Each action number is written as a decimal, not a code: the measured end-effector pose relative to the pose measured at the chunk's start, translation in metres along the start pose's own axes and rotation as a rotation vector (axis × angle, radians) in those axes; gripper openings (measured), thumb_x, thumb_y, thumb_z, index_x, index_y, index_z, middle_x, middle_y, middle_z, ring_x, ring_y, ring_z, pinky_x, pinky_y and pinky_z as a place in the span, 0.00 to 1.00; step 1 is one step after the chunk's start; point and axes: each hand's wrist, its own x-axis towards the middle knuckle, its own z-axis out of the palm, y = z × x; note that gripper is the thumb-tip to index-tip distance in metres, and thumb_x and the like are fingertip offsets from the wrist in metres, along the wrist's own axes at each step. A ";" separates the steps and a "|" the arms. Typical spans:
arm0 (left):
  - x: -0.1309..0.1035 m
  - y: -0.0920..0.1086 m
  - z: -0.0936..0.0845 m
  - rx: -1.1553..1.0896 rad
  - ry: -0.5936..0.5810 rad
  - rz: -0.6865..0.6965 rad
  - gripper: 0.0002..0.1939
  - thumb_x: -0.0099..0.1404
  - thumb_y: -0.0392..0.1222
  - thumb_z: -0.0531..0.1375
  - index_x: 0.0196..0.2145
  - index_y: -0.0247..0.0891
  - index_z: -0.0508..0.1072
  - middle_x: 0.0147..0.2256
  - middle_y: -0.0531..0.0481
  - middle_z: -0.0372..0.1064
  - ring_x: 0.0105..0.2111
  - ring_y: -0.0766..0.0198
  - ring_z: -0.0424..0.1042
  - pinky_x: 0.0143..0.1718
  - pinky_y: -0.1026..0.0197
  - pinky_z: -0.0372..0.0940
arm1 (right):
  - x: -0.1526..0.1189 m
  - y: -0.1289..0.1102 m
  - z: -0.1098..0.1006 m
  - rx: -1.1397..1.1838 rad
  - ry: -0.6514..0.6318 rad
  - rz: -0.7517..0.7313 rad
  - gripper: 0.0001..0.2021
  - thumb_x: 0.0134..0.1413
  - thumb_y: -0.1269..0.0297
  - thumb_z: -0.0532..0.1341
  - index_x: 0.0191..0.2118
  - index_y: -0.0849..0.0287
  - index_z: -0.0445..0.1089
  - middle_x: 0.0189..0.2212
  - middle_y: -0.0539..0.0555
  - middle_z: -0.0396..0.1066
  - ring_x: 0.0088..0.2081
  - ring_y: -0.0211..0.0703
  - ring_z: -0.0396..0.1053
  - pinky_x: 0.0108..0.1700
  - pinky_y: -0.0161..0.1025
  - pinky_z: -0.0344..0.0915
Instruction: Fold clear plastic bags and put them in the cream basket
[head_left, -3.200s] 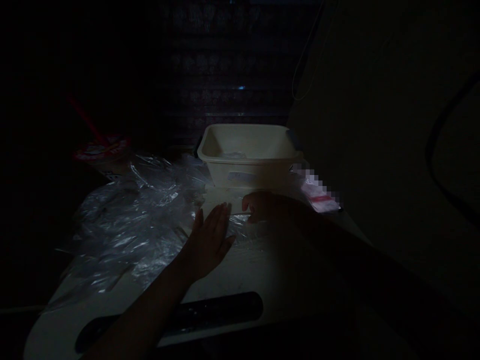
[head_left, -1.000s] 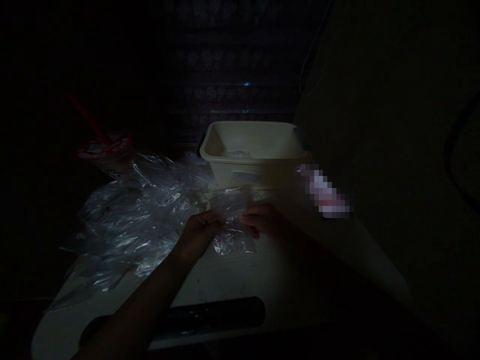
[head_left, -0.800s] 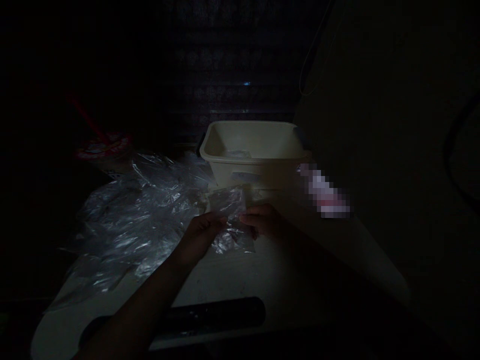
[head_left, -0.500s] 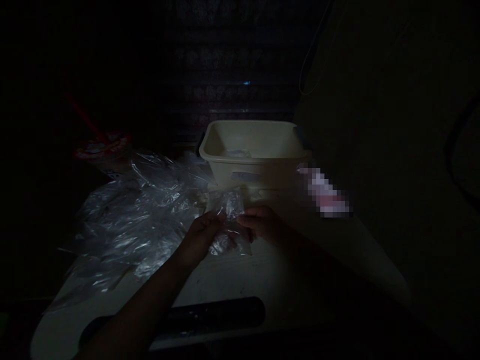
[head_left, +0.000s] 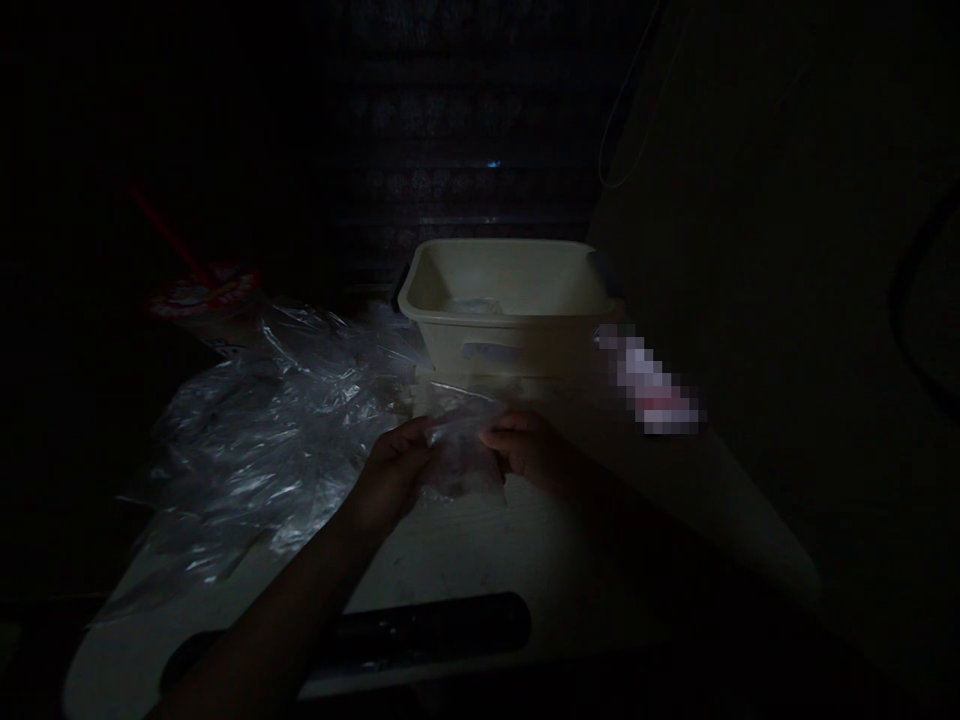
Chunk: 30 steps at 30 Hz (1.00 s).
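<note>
A small clear plastic bag [head_left: 463, 450] is stretched between my two hands above the white table [head_left: 480, 550]. My left hand [head_left: 394, 470] pinches its left side, and my right hand [head_left: 529, 450] pinches its right side. Just beyond the bag stands a cream plastic bin [head_left: 510, 345], with a clear piece of plastic [head_left: 474, 306] lying inside. A large heap of clear plastic bags [head_left: 277, 440] spreads over the table to the left of my left hand. The view is very dark, so fine details are hard to see.
At the back left stands a cup [head_left: 210, 300] with a red lid and red straw. A pixelated pink and white item [head_left: 656, 390] lies right of the bin. Along the near edge runs a long black object [head_left: 442, 628], partly behind my left forearm.
The bag between my hands looks flatter and more spread out, with its upper edge now a straight shiny line. My hands have drawn slightly apart.
</note>
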 end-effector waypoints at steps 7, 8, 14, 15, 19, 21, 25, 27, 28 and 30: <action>0.005 -0.006 -0.015 0.212 -0.016 0.116 0.03 0.43 0.35 0.57 0.18 0.37 0.71 0.17 0.54 0.65 0.16 0.69 0.61 0.18 0.67 0.56 | -0.001 -0.012 -0.001 0.021 0.130 0.035 0.08 0.36 0.67 0.55 0.25 0.63 0.68 0.19 0.50 0.66 0.21 0.33 0.63 0.23 0.32 0.59; 0.006 -0.007 -0.017 0.273 -0.012 0.135 0.04 0.44 0.34 0.56 0.17 0.37 0.71 0.18 0.54 0.66 0.17 0.69 0.61 0.18 0.67 0.56 | 0.000 -0.014 -0.002 -0.011 0.152 0.036 0.08 0.36 0.67 0.55 0.25 0.63 0.68 0.18 0.49 0.65 0.20 0.33 0.63 0.22 0.32 0.59; 0.006 -0.009 -0.021 0.598 -0.028 0.360 0.07 0.50 0.36 0.54 0.23 0.38 0.72 0.28 0.49 0.69 0.28 0.62 0.67 0.29 0.62 0.61 | -0.002 -0.014 -0.006 -0.469 0.266 -0.173 0.16 0.34 0.70 0.58 0.37 0.62 0.65 0.22 0.47 0.64 0.21 0.32 0.62 0.23 0.31 0.58; 0.006 -0.009 -0.021 0.646 0.003 0.424 0.07 0.50 0.36 0.54 0.25 0.38 0.72 0.31 0.48 0.69 0.31 0.60 0.67 0.33 0.61 0.60 | -0.002 -0.013 -0.005 -0.553 0.306 -0.223 0.16 0.35 0.71 0.57 0.37 0.62 0.64 0.23 0.48 0.64 0.23 0.33 0.62 0.25 0.32 0.60; 0.003 -0.012 -0.014 0.850 0.045 0.554 0.16 0.55 0.36 0.51 0.42 0.40 0.67 0.45 0.48 0.63 0.45 0.58 0.60 0.46 0.58 0.53 | -0.005 -0.009 -0.003 -0.830 0.410 -0.315 0.15 0.39 0.71 0.54 0.39 0.62 0.64 0.27 0.52 0.66 0.28 0.37 0.65 0.32 0.36 0.63; 0.003 -0.016 -0.008 1.026 -0.025 0.579 0.20 0.58 0.37 0.48 0.49 0.39 0.59 0.49 0.47 0.57 0.48 0.59 0.56 0.49 0.57 0.50 | -0.007 -0.009 -0.003 -0.991 0.442 -0.379 0.15 0.40 0.71 0.54 0.39 0.62 0.64 0.31 0.55 0.67 0.33 0.41 0.65 0.36 0.39 0.63; 0.002 -0.026 -0.002 1.341 -0.158 0.624 0.23 0.59 0.38 0.45 0.53 0.32 0.51 0.54 0.41 0.49 0.53 0.58 0.47 0.52 0.53 0.43 | -0.014 -0.011 -0.004 -1.288 0.366 -0.560 0.18 0.44 0.74 0.49 0.44 0.63 0.62 0.43 0.58 0.63 0.45 0.43 0.59 0.48 0.42 0.56; 0.002 -0.027 -0.002 1.454 -0.177 0.639 0.24 0.59 0.38 0.45 0.53 0.28 0.50 0.53 0.38 0.48 0.54 0.57 0.45 0.52 0.50 0.39 | -0.018 -0.010 -0.003 -1.382 0.246 -0.603 0.20 0.46 0.75 0.46 0.47 0.65 0.59 0.46 0.59 0.60 0.49 0.41 0.55 0.50 0.42 0.53; 0.002 -0.027 -0.002 1.503 -0.175 0.642 0.24 0.59 0.37 0.44 0.53 0.27 0.50 0.53 0.37 0.48 0.54 0.57 0.45 0.52 0.49 0.39 | -0.019 -0.010 -0.002 -1.432 0.194 -0.610 0.20 0.47 0.74 0.45 0.48 0.66 0.57 0.48 0.59 0.58 0.51 0.42 0.53 0.52 0.42 0.51; 0.001 -0.026 -0.003 1.590 -0.175 0.636 0.23 0.59 0.37 0.44 0.52 0.25 0.51 0.53 0.34 0.48 0.54 0.55 0.45 0.52 0.47 0.38 | -0.023 -0.007 0.001 -1.543 0.135 -0.590 0.20 0.49 0.71 0.45 0.50 0.68 0.55 0.50 0.60 0.55 0.53 0.44 0.48 0.53 0.45 0.46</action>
